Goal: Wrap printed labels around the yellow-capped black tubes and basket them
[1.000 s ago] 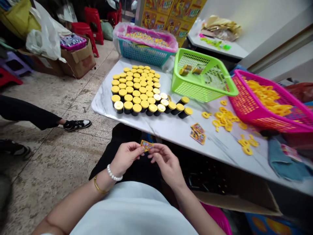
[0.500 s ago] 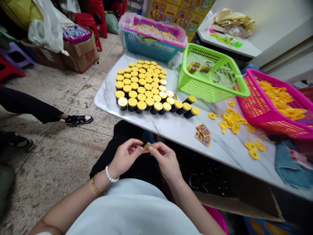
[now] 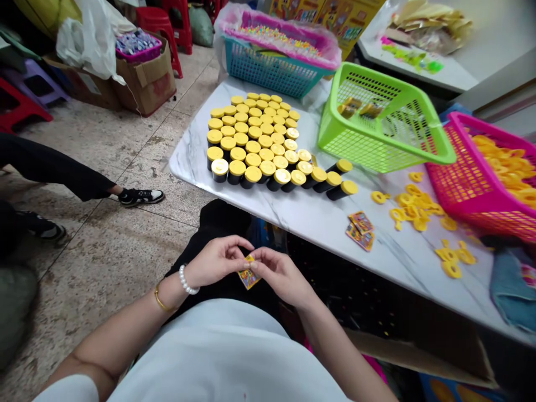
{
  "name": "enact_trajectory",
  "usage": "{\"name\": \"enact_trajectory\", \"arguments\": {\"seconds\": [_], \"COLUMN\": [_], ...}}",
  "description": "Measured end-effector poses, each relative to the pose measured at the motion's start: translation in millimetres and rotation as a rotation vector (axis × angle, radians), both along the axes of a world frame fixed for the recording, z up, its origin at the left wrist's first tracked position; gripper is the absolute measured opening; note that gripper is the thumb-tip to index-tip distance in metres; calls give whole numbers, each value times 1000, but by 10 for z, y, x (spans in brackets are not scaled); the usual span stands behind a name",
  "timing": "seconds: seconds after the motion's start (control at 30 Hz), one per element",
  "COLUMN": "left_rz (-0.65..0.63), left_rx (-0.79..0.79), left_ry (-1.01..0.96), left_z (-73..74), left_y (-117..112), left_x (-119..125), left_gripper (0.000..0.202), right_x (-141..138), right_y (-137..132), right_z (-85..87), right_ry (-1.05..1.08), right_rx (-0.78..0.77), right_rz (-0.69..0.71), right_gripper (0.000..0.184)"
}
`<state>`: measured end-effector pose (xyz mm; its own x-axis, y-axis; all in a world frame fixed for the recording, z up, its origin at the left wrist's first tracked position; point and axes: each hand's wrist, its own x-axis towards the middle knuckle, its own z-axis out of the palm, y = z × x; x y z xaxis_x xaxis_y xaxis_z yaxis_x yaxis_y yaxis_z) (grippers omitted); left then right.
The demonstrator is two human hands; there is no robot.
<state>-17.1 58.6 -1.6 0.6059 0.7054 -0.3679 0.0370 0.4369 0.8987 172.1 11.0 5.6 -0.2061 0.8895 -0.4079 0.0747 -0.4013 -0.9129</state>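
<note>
A small printed card [image 3: 248, 277] with yellow edges and colourful artwork is over my lap, tilted downward. Thumb and fingers of my right hand [image 3: 282, 274] pinch its upper part. From the other side my left hand [image 3: 218, 260], wearing a pearl bracelet, also grips its top edge with closed fingertips. Similar cards [image 3: 360, 230] lie overlapping on the white marbled table [image 3: 288, 215]. Black tubes with yellow caps [image 3: 252, 146] stand packed together on the table; several at the right end lean or lie over.
Yellow plastic rings [image 3: 419, 206] are scattered by a pink basket [image 3: 460, 184] of similar pieces. Behind stand a green basket [image 3: 377, 151] with a few packets and a teal basket [image 3: 268, 70] of colourful beads. Another person's leg [image 3: 62, 170] extends from the left.
The card has turned from nearly flat between my hands to hanging down, showing more of its printed face. My fingertips have come closer together. The camera view has shifted slightly.
</note>
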Motion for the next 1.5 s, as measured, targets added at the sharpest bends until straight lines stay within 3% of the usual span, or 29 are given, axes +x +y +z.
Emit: {"name": "enact_trajectory", "arguments": {"seconds": [0.13, 0.3, 0.4, 0.5, 0.6, 0.7, 0.87, 1.03, 1.1, 1.27, 1.33, 1.4, 1.5], "left_rz": [112, 108, 340, 551, 475, 391, 420, 407, 426, 359, 345, 317, 265], "left_rx": [158, 299, 407, 383, 296, 296, 351, 333, 278, -20, -121, -199, -238], "left_ry": [120, 214, 298, 252, 175, 142, 176, 204, 199, 205, 176, 141, 120], "left_z": [16, -1, 26, 87, 141, 150, 77, 33, 33, -12, -57, -107, -169], "left_y": [-16, -54, -60, -117, -246, -366, -417, -406, -386, -302, -288, -295, -328], "left_x": [-14, -27, -58, -105, -129, -117, -94, -73, -60, -50, -61, -76, -87], "left_gripper": [40, 29, 24, 18, 27, 27, 25, 24, 23, 38, 48, 53, 55], "right_x": [-31, -182, -240, -273, -307, -341, -339, -338, -363, -415, -368, -233, 144], "right_y": [52, 14, -34, -81, -107, -112, -128, -161, -166, -157, -137, -75, 185], "right_z": [-28, -177, -277, -324, -310, -270, -222, -215, -216, -216, -150, 23, 503], "right_ry": [-97, 81, 22, -34, -79, -96, -148, -404, -481, -535, -540, -550, -687], "right_rx": [36, -90, -47, 19, 54, 88, 163, 467, 573, 594, 597, 612, 734], "right_rz": [119, 134, 39, -150, -269, -291, -251, -170, -118, -17, 52, 108, 12], "right_gripper": [40, 48, 51, 54, 56, 57, 53, 46, 41, 34, 33, 30, 26]}}
